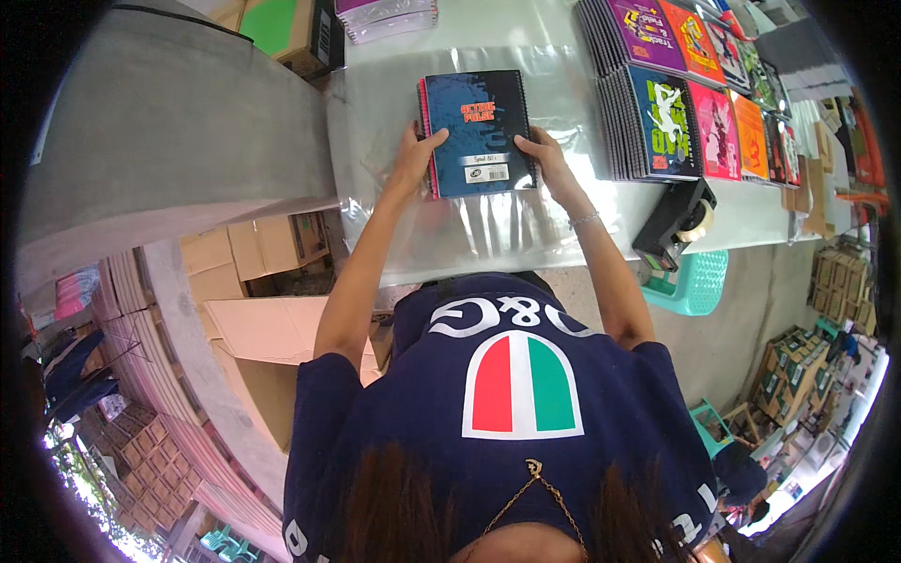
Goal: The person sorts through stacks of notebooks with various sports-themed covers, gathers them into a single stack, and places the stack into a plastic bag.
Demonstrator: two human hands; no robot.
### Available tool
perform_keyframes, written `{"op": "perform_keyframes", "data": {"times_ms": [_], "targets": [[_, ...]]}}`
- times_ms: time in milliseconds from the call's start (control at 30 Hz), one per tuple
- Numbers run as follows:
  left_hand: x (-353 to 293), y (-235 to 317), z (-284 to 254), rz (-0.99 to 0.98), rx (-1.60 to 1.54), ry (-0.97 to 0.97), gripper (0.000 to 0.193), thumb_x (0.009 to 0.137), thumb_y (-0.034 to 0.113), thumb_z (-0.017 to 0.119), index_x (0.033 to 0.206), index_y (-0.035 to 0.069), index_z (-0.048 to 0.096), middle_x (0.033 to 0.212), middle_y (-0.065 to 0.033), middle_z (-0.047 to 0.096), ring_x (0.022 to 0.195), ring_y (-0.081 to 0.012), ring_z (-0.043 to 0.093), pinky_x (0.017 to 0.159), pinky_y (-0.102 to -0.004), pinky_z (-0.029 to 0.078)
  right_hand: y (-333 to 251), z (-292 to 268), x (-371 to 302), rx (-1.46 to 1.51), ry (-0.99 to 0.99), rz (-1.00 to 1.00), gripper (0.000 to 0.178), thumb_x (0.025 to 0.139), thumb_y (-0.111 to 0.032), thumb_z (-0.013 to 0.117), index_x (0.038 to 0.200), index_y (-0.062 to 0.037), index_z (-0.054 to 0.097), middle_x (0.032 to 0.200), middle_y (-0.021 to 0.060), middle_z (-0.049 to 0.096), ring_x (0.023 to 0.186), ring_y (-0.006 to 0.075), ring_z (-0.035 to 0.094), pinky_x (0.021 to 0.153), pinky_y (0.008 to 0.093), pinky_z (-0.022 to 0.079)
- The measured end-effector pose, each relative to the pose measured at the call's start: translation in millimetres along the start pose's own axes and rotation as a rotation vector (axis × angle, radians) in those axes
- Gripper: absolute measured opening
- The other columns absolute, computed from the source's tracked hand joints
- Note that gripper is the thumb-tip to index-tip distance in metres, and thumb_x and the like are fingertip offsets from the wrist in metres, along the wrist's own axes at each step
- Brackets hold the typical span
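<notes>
A small stack of spiral notebooks (479,131) is held between my two hands over the table, its top cover dark blue and black with red lettering and a white label. Pink spiral binding shows along its left edge, black binding along its right. My left hand (413,158) grips the left side, thumb on the cover. On the right side, my right hand (549,161) does the same, with its thumb resting near the edge. The fingers beneath are hidden. Under the notebooks lies a sheet of clear plastic (375,220) on the pale tabletop.
Stacked spiral notebooks (662,122) in several colours fill the table's right side. A black tape dispenser (671,225) sits at the front right edge, above a green plastic stool (699,281). More notebooks (387,19) lie at the far left. Open cardboard boxes (258,333) stand below left, beside a grey pillar (178,141).
</notes>
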State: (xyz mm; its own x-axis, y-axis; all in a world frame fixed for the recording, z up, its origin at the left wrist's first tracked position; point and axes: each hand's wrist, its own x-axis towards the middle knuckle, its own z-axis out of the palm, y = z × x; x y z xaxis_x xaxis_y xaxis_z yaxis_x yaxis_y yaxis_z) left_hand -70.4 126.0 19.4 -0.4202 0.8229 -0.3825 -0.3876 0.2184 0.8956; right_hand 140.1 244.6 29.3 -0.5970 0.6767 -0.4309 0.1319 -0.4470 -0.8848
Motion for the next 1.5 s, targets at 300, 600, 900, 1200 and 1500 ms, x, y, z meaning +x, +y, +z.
{"op": "perform_keyframes", "data": {"times_ms": [300, 600, 900, 1200, 1500], "targets": [[1.5, -4.3, -8.5, -0.023, 0.091, 0.039, 0.066, 0.079, 0.026, 0.071, 0.125, -0.013, 0.044, 0.113, -0.0179, 0.06, 0.101, -0.0216, 0.059, 0.09, -0.0312, 0.045, 1.9, -1.4, -0.1, 0.013, -0.012, -0.027, 0.056, 0.085, -0.024, 0.063, 0.128, 0.0074, 0.045, 0.117, 0.0146, 0.056, 0.108, 0.0202, 0.053, 0.094, 0.0314, 0.039], [14.3, -25.8, -24.6, 0.033, 0.174, 0.041, 0.075, 0.08, 0.038, 0.07, 0.128, -0.013, 0.042, 0.123, -0.0231, 0.053, 0.11, -0.0262, 0.055, 0.095, -0.0347, 0.042, -6.5, 7.2, -16.6, -0.321, 0.113, -0.222, 0.055, 0.088, -0.028, 0.06, 0.129, 0.0064, 0.046, 0.126, 0.0198, 0.045, 0.11, 0.0251, 0.054, 0.095, 0.0332, 0.04], [-81.9, -52.2, -61.4, 0.141, 1.124, 0.798, 0.076, 0.09, 0.047, 0.052, 0.141, -0.005, 0.032, 0.142, -0.0302, 0.031, 0.138, -0.0412, 0.021, 0.112, -0.051, 0.016, 38.9, -38.5, -80.7, -1.22, 0.886, -0.11, 0.059, 0.084, -0.033, 0.061, 0.132, -0.0042, 0.043, 0.134, 0.024, 0.039, 0.128, 0.0382, 0.035, 0.098, 0.0589, 0.029], [-98.4, -62.5, -38.2, 0.225, 1.122, 0.852, 0.063, 0.096, 0.042, 0.043, 0.145, 0.006, 0.031, 0.153, -0.0204, 0.018, 0.143, -0.0358, 0.015, 0.111, -0.0606, 0.008, 47.0, -4.4, -86.7, -1.205, 0.65, -0.362, 0.043, 0.084, -0.01, 0.056, 0.126, -0.0079, 0.048, 0.126, 0.0175, 0.048, 0.124, 0.0324, 0.039, 0.1, 0.0532, 0.025], [-105.5, -65.9, -50.8, 0.212, 1.08, 0.821, 0.052, 0.09, 0.033, 0.058, 0.136, 0.009, 0.048, 0.146, -0.019, 0.036, 0.135, -0.0353, 0.033, 0.111, -0.0563, 0.015, 31.1, -49.4, -105.5, -0.116, 0.572, -0.077, 0.047, 0.091, -0.027, 0.062, 0.125, -0.0002, 0.043, 0.088, 0.0083, 0.058, 0.08, 0.0131, 0.054, 0.07, 0.0259, 0.044]]}}
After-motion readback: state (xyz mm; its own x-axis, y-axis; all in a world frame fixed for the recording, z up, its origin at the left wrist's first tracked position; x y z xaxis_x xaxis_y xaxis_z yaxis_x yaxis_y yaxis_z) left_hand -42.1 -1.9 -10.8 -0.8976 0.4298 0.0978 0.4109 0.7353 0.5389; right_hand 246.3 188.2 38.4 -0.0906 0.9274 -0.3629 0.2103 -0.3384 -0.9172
